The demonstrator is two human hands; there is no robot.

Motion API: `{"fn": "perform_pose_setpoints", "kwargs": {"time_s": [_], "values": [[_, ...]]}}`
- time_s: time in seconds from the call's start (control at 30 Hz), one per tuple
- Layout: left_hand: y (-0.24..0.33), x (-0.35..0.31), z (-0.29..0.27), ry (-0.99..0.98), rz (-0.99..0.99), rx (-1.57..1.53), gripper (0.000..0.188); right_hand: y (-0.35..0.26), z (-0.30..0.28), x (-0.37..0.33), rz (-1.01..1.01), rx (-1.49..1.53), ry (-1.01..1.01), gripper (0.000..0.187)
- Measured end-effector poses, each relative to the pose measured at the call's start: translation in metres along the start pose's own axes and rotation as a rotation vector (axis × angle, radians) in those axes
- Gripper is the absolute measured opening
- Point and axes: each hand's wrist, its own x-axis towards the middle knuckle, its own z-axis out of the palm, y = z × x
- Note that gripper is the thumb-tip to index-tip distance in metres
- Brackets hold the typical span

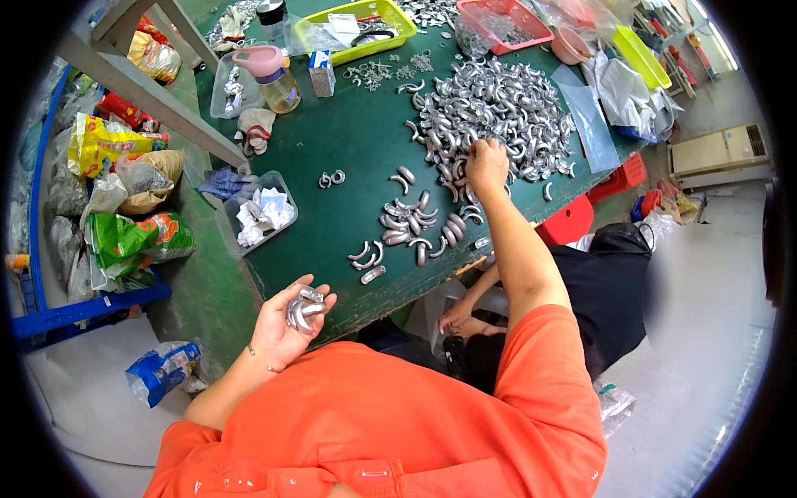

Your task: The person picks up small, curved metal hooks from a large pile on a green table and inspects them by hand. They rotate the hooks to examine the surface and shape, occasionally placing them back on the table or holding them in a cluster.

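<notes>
Several curved silver metal pieces (305,310), like short half-ring handles, rest in my left hand (286,322), its fingers curled round them near the table's front edge. My right hand (487,168) reaches to the near edge of a large pile (506,108) of similar curved pieces, its fingers bent and pressed together. Whatever is between those fingertips is hidden. Between my hands a smaller group of the curved pieces (408,220) lies on the green table (332,199). Two small metal rings (331,178) lie farther left on the tabletop.
A clear bin with white paper (266,217) stands at the table's left edge. Farther back are a pink-lidded bottle (270,76), a small box (321,73), a lime tray (357,31) and a pink basket (505,26). Another person (610,290) sits close at my right.
</notes>
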Motion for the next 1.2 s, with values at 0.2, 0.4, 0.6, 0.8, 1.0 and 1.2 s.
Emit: {"fn": "perform_pose_setpoints", "kwargs": {"time_s": [0.2,0.4,0.6,0.8,1.0,1.2], "values": [[0.003,-0.004,-0.007,0.089,0.013,-0.087,0.014,-0.032,0.022,0.049,-0.123,0.119,0.0,0.011],[0.003,0.0,-0.022,0.14,-0.001,-0.171,0.009,-0.061,0.075,0.115,-0.133,0.109,-0.087,0.019],[-0.005,0.004,-0.022,0.303,0.061,-0.171,0.007,-0.085,0.109,0.14,0.038,-0.06,-0.306,0.023],[-0.007,0.011,-0.014,0.245,0.044,-0.163,0.007,-0.066,0.092,0.13,-0.168,-0.18,-0.185,0.019],[-0.008,0.021,-0.007,0.096,-0.005,-0.103,0.01,-0.068,0.027,0.075,0.55,1.407,-0.395,0.017],[-0.011,0.026,0.015,0.067,-0.021,0.015,0.009,-0.063,-0.041,-0.006,0.825,2.165,-0.508,0.021]]}}
